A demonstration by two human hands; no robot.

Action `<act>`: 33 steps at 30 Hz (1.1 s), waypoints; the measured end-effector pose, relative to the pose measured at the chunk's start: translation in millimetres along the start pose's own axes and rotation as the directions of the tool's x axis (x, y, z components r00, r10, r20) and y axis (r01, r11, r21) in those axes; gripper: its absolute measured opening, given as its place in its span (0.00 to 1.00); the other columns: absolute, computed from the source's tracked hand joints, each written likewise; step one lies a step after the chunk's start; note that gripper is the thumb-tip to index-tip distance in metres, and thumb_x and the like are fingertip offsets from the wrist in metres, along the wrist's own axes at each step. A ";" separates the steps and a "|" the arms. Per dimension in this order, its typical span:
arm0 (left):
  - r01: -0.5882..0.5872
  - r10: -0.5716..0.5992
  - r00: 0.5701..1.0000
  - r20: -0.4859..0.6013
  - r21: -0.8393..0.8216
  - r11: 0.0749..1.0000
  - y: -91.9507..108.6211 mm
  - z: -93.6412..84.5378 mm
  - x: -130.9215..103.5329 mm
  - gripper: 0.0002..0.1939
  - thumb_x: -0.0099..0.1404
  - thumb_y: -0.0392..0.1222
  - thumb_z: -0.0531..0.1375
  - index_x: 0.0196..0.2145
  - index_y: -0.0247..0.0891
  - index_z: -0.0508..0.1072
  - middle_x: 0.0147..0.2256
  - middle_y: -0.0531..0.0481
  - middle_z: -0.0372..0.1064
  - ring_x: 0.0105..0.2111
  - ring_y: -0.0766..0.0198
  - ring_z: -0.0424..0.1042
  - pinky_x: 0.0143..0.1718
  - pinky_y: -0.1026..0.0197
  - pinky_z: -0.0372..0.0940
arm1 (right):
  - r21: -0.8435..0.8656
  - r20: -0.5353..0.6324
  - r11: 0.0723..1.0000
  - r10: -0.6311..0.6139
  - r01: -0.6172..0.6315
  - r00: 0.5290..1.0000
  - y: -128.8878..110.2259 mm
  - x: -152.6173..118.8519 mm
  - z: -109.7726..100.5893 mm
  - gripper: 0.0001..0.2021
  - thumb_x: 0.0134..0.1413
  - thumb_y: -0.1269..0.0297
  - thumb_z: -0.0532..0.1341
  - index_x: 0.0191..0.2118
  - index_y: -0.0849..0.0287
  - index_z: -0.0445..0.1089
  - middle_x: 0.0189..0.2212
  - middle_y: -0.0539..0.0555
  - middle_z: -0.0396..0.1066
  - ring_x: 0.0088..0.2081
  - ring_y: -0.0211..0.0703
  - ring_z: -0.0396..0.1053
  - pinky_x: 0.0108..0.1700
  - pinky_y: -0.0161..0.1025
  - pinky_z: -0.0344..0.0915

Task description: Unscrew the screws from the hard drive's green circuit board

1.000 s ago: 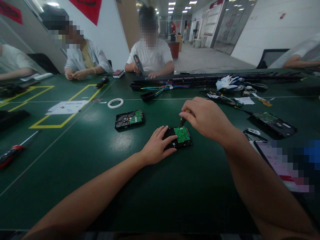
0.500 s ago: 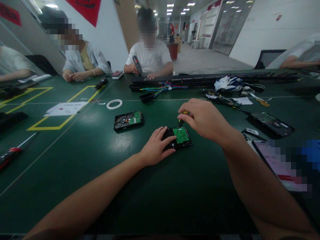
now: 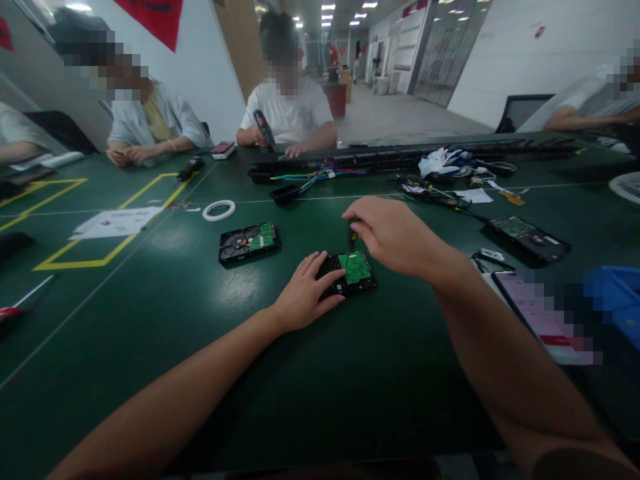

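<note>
A black hard drive with a green circuit board (image 3: 356,268) lies flat on the dark green table (image 3: 280,400). My left hand (image 3: 307,291) rests on its left part, fingers spread and pressing on the casing and the board's edge. My right hand (image 3: 387,233) is closed round the handle of a small black and yellow screwdriver (image 3: 352,235), held upright over the board's back edge. The screwdriver's tip is too small to make out. To the left sits a second hard drive (image 3: 249,243), board side up.
A white tape roll (image 3: 219,211) and papers (image 3: 115,223) are at the left. Another drive (image 3: 529,240), a phone (image 3: 537,310) and a blue container (image 3: 620,300) stand right. Cables and white gloves (image 3: 443,162) lie behind. People sit opposite; one holds a power tool (image 3: 263,128).
The whole view has shifted, so the table's objects appear farther left. The screwdriver's handle has turned and stands more upright in my right hand. My left hand stays on the drive.
</note>
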State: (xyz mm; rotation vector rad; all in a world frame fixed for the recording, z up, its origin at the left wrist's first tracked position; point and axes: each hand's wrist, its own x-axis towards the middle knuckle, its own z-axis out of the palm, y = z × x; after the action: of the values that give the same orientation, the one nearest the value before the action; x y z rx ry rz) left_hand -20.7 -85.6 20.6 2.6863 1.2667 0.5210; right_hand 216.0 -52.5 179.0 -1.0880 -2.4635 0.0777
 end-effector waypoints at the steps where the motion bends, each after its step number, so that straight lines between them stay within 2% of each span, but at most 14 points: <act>1: -0.001 0.001 1.000 -0.003 0.000 1.000 0.1 0.0 0.0 0.29 0.77 0.57 0.61 0.70 0.50 0.66 0.77 0.40 0.43 0.76 0.33 0.46 0.73 0.29 0.51 | 0.001 -0.003 1.000 -0.007 0.007 1.000 -0.2 0.2 -0.3 0.14 0.68 0.73 0.54 0.50 0.61 0.76 0.49 0.62 0.78 0.50 0.52 0.73 0.54 0.46 0.64; 6: -0.007 0.007 1.000 -0.010 -0.002 1.000 -0.8 1.5 0.1 0.29 0.77 0.57 0.61 0.70 0.50 0.66 0.77 0.40 0.44 0.76 0.34 0.46 0.73 0.30 0.52 | -0.041 0.038 0.999 -0.012 0.014 0.999 -5.5 -0.3 -6.0 0.13 0.69 0.73 0.54 0.48 0.62 0.76 0.46 0.61 0.76 0.47 0.50 0.72 0.50 0.44 0.64; 12: -0.006 0.006 1.000 -0.012 -0.004 1.000 0.6 -1.0 -0.4 0.29 0.77 0.57 0.61 0.70 0.49 0.66 0.77 0.39 0.44 0.76 0.33 0.46 0.72 0.29 0.52 | -0.139 0.020 0.987 0.083 -0.080 0.996 -7.2 -2.2 -10.0 0.08 0.71 0.62 0.61 0.44 0.58 0.77 0.43 0.59 0.77 0.43 0.49 0.72 0.44 0.43 0.61; 18: 0.003 -0.003 1.000 -0.008 -0.004 1.000 2.8 -2.8 -0.4 0.29 0.77 0.57 0.61 0.70 0.50 0.66 0.76 0.38 0.44 0.76 0.33 0.47 0.72 0.28 0.53 | -0.219 0.005 0.969 0.123 -0.119 0.992 -5.4 -0.9 -10.9 0.13 0.70 0.54 0.63 0.40 0.58 0.77 0.37 0.58 0.77 0.38 0.48 0.70 0.40 0.43 0.58; 23: -0.012 0.012 1.000 -0.016 -0.009 1.000 -0.2 1.0 0.0 0.29 0.77 0.57 0.61 0.71 0.50 0.66 0.77 0.40 0.44 0.76 0.34 0.46 0.72 0.29 0.52 | -0.120 0.026 0.991 0.066 -0.063 0.997 -4.1 -0.6 -10.7 0.07 0.68 0.64 0.63 0.44 0.58 0.79 0.43 0.59 0.79 0.44 0.50 0.73 0.45 0.44 0.62; 28: -0.013 0.013 1.000 -0.018 -0.012 1.000 -3.2 2.8 -0.2 0.29 0.77 0.58 0.60 0.71 0.51 0.66 0.77 0.41 0.43 0.76 0.34 0.45 0.72 0.29 0.52 | -0.028 0.024 1.000 0.000 0.001 1.000 -2.0 -1.5 -10.1 0.10 0.66 0.70 0.61 0.48 0.57 0.79 0.48 0.58 0.80 0.50 0.51 0.75 0.53 0.45 0.65; 33: -0.009 0.009 1.000 -0.016 -0.014 1.000 -3.1 3.0 -0.6 0.29 0.77 0.58 0.61 0.71 0.51 0.66 0.77 0.41 0.43 0.76 0.34 0.45 0.73 0.30 0.51 | 0.015 0.039 1.000 -0.007 0.006 0.999 -2.0 -2.5 -9.6 0.13 0.64 0.74 0.59 0.49 0.58 0.78 0.48 0.58 0.81 0.48 0.51 0.75 0.54 0.46 0.65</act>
State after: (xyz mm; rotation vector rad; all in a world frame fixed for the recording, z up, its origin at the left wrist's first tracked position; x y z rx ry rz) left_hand -22.2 -83.9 16.9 2.6834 1.2506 0.5516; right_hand 220.1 -56.8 187.1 -1.0818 -2.4974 0.1165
